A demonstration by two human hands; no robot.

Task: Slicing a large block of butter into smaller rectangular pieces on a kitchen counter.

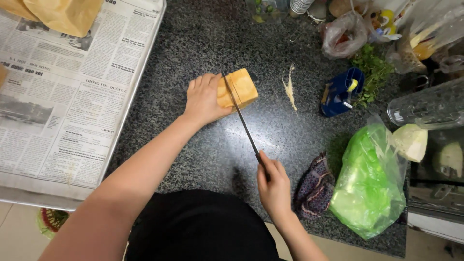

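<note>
A golden-brown block of fried tofu (240, 87) lies on the dark speckled stone counter (208, 38). My left hand (203, 99) presses down on the block's left side, fingers over its top. My right hand (274, 186) grips the handle of a long thin knife (240, 116), whose blade runs up and left and cuts down across the block's middle.
A newspaper-lined metal tray (72, 96) fills the left. A pale shred (289, 88) lies right of the block. A blue packet (340, 92), green herbs (372, 72), plastic bags, a green bag (369, 186), a patterned cloth (315, 188) and a clear glass container (430, 106) crowd the right.
</note>
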